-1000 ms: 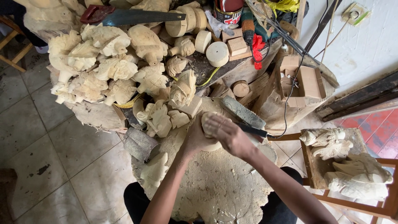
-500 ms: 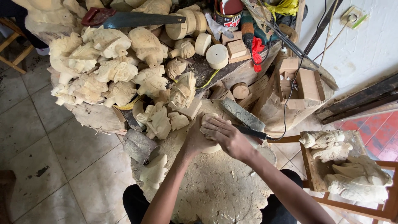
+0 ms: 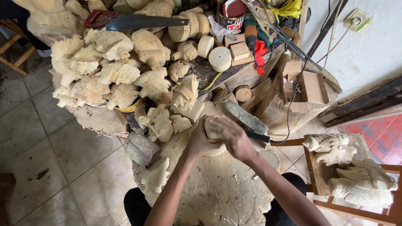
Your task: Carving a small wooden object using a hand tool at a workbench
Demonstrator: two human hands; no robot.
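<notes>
- I see my left hand (image 3: pixel 200 140) and right hand (image 3: pixel 231 136) wrapped around 1 pale round wooden piece (image 3: pixel 215 147), fingers curled and pressed together on it (most of it is hidden under them).
- It sits on the dusty stump top (image 3: pixel 213 192) before me.
- Just beyond lies a grey sharpening stone (image 3: pixel 245 118).
- Farther off, unfinished wooden carvings (image 3: pixel 117 73) are heaped.
- Farthest, a handsaw (image 3: pixel 134 21) rests atop.

Grey tiled floor (image 3: pixel 54 167), stained and dusty, on the left; red tiles (image 3: pixel 379 134) at right. White plastered wall (image 3: pixel 368 54) upper right with a wall socket (image 3: pixel 356 19). Wooden chair (image 3: pixel 12 50) far left, wooden stool frame (image 3: pixel 356 207) lower right. Even daylight.
</notes>
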